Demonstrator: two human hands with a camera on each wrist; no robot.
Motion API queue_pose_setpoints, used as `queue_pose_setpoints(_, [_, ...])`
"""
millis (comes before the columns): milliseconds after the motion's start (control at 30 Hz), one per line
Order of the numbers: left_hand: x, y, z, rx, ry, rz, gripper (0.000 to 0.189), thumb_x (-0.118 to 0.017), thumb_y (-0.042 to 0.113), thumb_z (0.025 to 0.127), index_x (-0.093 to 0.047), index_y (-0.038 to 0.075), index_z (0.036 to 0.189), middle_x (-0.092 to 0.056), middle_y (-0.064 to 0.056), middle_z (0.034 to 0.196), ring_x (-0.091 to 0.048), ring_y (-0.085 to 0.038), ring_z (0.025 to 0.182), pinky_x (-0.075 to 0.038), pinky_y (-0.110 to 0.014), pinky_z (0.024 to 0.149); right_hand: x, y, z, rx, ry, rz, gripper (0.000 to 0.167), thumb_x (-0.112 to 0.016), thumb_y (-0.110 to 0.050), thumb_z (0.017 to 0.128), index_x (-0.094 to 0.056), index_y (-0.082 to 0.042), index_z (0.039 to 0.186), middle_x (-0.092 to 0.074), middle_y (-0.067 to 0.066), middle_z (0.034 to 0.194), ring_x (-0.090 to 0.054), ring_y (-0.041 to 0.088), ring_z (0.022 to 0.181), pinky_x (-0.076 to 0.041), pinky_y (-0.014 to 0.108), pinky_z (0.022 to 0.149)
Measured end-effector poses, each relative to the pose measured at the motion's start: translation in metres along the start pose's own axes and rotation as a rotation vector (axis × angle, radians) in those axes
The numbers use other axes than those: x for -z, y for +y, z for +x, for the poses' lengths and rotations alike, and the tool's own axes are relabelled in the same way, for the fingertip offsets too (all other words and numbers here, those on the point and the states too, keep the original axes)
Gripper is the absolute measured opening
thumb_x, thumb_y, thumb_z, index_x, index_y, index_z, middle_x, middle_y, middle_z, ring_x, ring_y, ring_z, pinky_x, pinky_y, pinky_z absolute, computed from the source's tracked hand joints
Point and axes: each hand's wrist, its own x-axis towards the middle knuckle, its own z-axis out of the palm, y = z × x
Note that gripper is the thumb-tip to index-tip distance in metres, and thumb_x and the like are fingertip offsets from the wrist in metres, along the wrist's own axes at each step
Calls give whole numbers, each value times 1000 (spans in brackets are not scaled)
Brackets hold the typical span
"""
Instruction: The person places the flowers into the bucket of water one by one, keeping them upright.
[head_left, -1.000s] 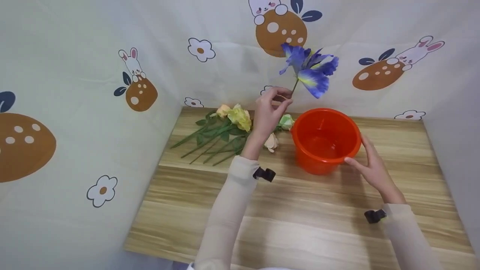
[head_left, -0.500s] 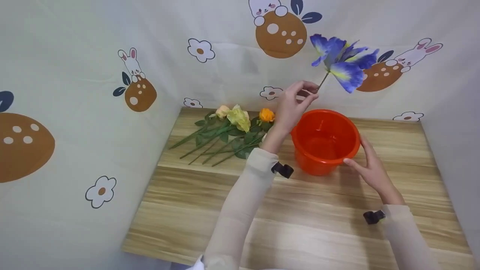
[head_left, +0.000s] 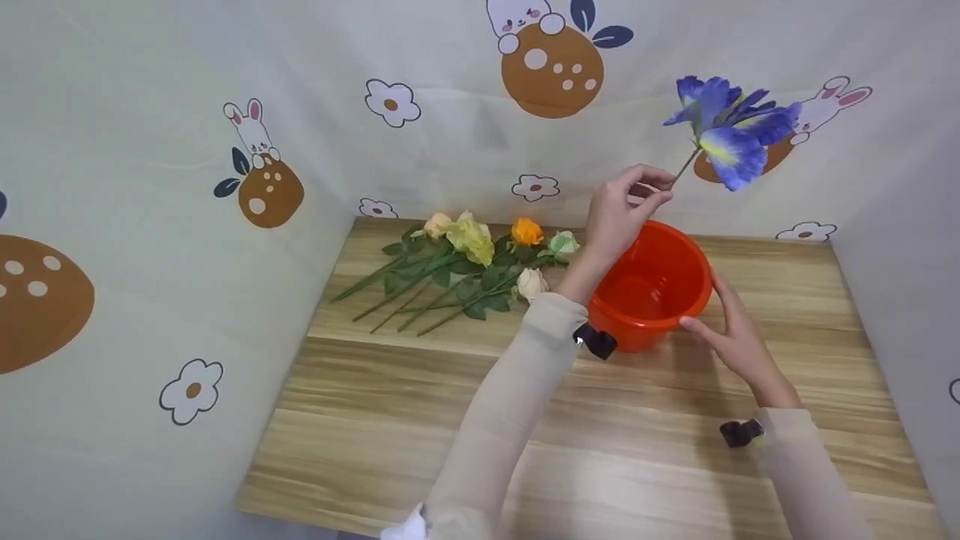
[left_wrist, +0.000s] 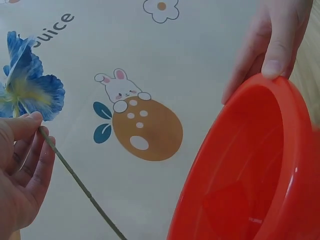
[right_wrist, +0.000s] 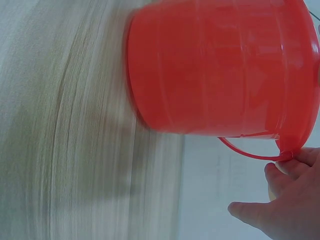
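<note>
My left hand (head_left: 619, 214) pinches the stem of a blue-purple iris (head_left: 727, 124) between thumb and fingers. The bloom points up and to the right, above the far side of a red bucket (head_left: 634, 336). In the left wrist view the green stem (left_wrist: 82, 187) slants down toward the bucket; its lower end is out of frame. My right hand (head_left: 739, 345) holds the bucket's right side, thumb over the rim and fingers along the outside. The right wrist view shows those fingers (right_wrist: 282, 175) by the thin red handle (right_wrist: 245, 152). The bucket's inside looks bare.
Several artificial flowers lie left of the bucket on the wood-grain table (head_left: 390, 390): an orange one (head_left: 527, 231), a yellow-green one (head_left: 472, 238), a pale green one (head_left: 562, 245), a cream one (head_left: 532, 283) and a peach one (head_left: 437, 225). Printed cloth walls (head_left: 450, 142) stand behind and beside.
My left hand has carried the iris to the right, from over the lying flowers to above the bucket. My right hand and the bucket stay where they were.
</note>
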Motion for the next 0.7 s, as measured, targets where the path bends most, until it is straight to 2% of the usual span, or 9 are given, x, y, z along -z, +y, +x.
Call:
queue_pose_setpoints(100, [-8,-2,0,-10,7,-15,21,-73,15,90,-72,7,109,-75,-5,102,-68,-3,85,-54,-9,78,-1,-1,0,-10,-7,4,91,-75,-20,90,-18,-22,161,-19,13,167,-15,42,152,-13,75,116])
queue_pose_setpoints(267, [-22,-12,-3,37,4,-35,19,-73,15,91,-72,7,108,-75,-5,101,-68,-3,84,-54,-9,79,-1,-1,0,-17,-13,1,93,-74,-20,90,-15,-20,161,-17,16,167,-14,44,152,-12,76,115])
queue_pose_setpoints(533, [-43,-45,-17,111,8,-81,19,-72,11,91,-72,6,109,-75,-6,103,-68,-5,88,-54,-9,83,-1,1,0,10,-4,8,91,-74,-18,90,-16,-20,161,-16,14,167,-14,43,152,-11,75,116])
queue_pose_setpoints(700, [-53,-63,-30,195,13,-54,20,-72,11,90,-72,6,109,-75,-6,103,-68,-6,86,-53,-8,80,-2,1,0,5,0,-2,91,-74,-20,90,-16,-23,161,-18,13,167,-16,43,152,-12,76,115])
